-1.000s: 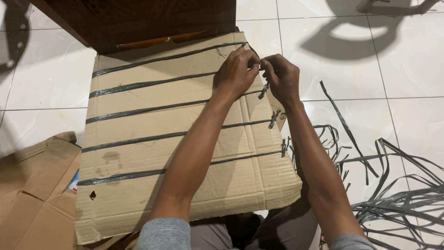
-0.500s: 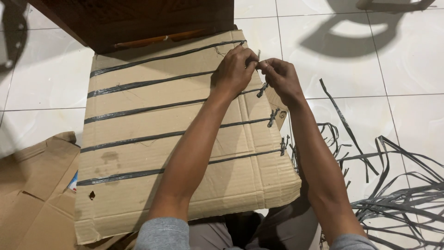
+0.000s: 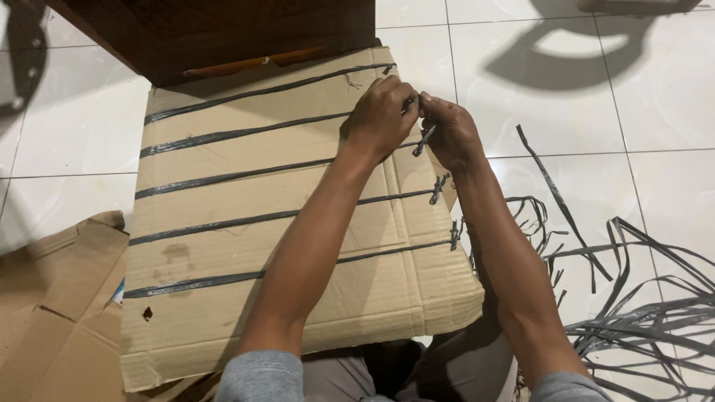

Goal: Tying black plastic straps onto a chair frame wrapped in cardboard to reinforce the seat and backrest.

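On tan cardboard (image 3: 298, 246), dark flat strip (image 3: 246, 134), end pinched between both hands (image 3: 417, 123).

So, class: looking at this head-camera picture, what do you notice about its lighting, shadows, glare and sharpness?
Head view: even indoor light, with soft glare on the glossy white floor tiles; a dark curved shadow falls across the tiles at top right; the cardboard sheet and its dark straps are sharp; the left hand and right hand look only slightly soft; the top left corner is dark.
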